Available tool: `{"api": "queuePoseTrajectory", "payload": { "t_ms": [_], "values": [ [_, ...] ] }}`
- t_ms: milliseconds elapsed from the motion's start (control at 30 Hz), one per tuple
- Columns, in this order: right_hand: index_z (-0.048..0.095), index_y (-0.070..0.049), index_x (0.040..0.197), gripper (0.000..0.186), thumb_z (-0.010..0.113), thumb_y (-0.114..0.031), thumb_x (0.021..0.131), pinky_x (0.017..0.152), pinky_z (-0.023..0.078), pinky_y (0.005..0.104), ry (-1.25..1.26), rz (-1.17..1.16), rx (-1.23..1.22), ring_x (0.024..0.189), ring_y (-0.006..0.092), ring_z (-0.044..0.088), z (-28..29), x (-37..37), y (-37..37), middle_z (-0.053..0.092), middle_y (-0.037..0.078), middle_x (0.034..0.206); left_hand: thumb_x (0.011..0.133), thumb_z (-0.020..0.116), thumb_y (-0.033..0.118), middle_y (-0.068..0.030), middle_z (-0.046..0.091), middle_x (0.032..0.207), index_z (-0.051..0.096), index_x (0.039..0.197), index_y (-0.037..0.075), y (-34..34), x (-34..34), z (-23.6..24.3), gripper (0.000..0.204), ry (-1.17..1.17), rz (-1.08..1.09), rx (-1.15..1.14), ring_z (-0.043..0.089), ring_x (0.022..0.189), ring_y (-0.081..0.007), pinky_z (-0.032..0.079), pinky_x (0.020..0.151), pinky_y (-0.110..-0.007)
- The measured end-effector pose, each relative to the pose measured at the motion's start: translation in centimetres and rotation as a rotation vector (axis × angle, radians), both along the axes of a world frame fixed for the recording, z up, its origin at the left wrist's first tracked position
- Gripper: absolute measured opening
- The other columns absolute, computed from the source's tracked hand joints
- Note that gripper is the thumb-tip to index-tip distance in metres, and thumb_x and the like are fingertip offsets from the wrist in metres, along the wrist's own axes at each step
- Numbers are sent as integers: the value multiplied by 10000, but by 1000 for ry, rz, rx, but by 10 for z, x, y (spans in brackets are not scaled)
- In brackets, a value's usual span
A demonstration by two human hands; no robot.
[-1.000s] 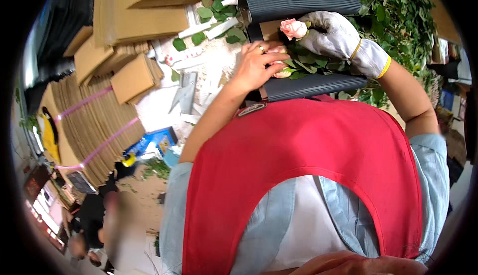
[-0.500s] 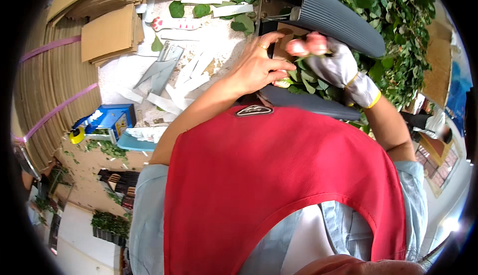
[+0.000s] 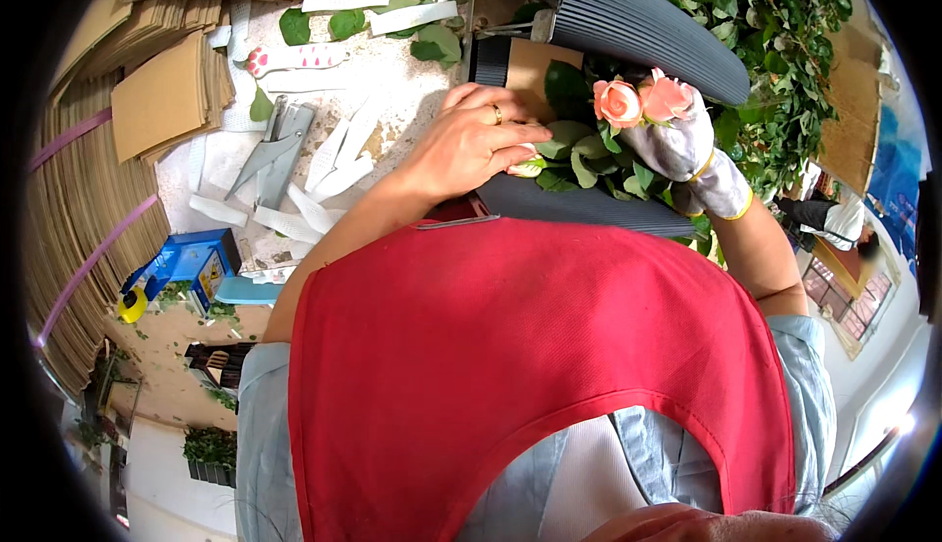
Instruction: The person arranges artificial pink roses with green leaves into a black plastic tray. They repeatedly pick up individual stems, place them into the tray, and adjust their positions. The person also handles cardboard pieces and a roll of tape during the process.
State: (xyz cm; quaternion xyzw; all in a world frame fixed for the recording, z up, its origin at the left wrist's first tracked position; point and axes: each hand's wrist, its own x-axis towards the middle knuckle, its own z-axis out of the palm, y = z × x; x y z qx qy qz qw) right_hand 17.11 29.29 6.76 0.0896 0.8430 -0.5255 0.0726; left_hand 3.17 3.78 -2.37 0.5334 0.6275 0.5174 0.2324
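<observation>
My right hand [image 3: 677, 145], in a whitish glove, is closed around leafy rose stems; two coral-pink roses [image 3: 618, 103] stand out above its fingers. My left hand [image 3: 476, 145] is bare, with a ring. It lies with fingers stretched out over the black ridged holder, fingertips against leaves and a pale greenish rose head [image 3: 532, 165]. Green leaves [image 3: 589, 154] fill the space between both hands. The holder's curved upper side [image 3: 653, 32] arches behind them, and its lower side [image 3: 579, 208] runs near my red apron. A cardboard piece [image 3: 535, 76] lies inside it.
A grey stapler [image 3: 278, 154] and white mesh strips [image 3: 329, 154] lie on the table to the left. Cardboard stacks [image 3: 172, 96] with purple straps stand farther left, above a blue box [image 3: 201, 262]. Leafy stems [image 3: 785, 71] crowd the right. Another person [image 3: 844, 223] is far right.
My right hand has lifted the pink roses slightly rightward, their heads now sharp instead of blurred. My left hand's spread fingers have come closer together and flattened. The whole view has shifted somewhat.
</observation>
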Motion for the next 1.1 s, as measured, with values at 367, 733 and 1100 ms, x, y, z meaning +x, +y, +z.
{"api": "queuePoseTrajectory", "payload": {
  "t_ms": [367,733,1100],
  "values": [
    [752,-107,1007,217,730,-302,915,677,569,425,-55,33,561,776,347,711,15,-39,-49,728,145,831,849,778,285,-40,671,1290,807,1083,240,1,-7,11,241,74,-2,-90,559,1256,-284,384,1071,-428],
    [711,-85,917,186,664,-248,840,572,572,448,-136,201,1100,713,311,728,-6,-50,-56,722,123,805,749,825,218,-82,498,1489,726,1244,240,4,-13,36,506,310,18,-225,460,1324,-323,353,1084,-449],
    [677,-138,1105,289,719,-172,821,757,544,477,-135,-139,898,931,363,675,76,28,-16,683,145,1030,795,802,125,-126,674,1288,803,982,145,29,-23,22,188,129,30,-84,627,1162,-314,469,1007,-438]
  ]
}}
